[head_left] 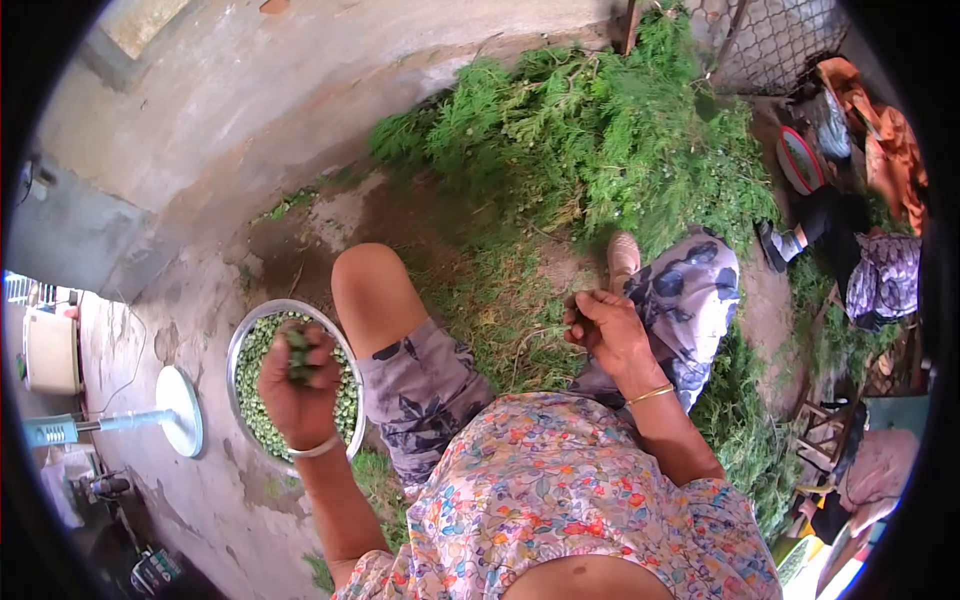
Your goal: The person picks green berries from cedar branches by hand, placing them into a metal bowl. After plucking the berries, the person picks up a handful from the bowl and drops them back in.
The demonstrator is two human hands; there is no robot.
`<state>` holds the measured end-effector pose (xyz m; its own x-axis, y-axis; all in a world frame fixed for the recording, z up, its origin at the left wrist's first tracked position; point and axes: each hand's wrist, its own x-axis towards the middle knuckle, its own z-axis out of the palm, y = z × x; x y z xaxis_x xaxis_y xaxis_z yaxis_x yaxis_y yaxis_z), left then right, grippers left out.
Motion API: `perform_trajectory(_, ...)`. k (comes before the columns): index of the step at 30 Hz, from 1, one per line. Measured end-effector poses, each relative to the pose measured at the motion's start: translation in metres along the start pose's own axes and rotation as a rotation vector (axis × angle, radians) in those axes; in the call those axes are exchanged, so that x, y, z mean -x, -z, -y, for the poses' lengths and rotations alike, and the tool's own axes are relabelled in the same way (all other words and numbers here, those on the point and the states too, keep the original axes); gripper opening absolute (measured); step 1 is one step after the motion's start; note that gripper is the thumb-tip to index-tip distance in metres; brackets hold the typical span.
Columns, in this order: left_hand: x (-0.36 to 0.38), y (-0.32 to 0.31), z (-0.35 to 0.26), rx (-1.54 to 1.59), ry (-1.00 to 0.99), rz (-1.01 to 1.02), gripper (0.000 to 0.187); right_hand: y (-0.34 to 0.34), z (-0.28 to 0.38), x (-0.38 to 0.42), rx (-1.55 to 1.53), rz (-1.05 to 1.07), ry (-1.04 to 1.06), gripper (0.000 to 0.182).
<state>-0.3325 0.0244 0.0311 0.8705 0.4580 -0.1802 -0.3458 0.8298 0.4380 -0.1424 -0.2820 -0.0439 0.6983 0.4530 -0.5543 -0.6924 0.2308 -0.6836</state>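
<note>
My left hand [296,392] is closed round a clump of small green seed cones [299,358], held over a round metal basin [234,352]. Many more green seed cones [262,408] fill the basin, beside my bare left knee. My right hand [612,332] hovers over the ground between my legs, near my right knee, with its fingers curled together. Whatever sits between those fingertips is too small and shaded to make out. A large heap of cut green conifer branches [600,140] lies ahead of my feet.
A white fan [180,412] lies left of the basin. Loose sprigs cover the ground [500,330] between my legs. Another person's leg [815,225] shows at right, near a red-rimmed basin [800,160]. A plastered wall [300,90] runs behind the heap.
</note>
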Motion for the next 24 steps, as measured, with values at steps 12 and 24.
perform_trajectory(12,0.014,0.203,-0.074,-1.168,-0.281,-1.008,0.048,-0.003,-0.004,0.005,0.951,0.059,0.181,0.025)
perform_trajectory(24,-0.165,-0.003,-0.037,-1.399,-0.109,-0.260,0.035,-0.015,0.083,-0.013,1.486,0.208,0.297,0.031)
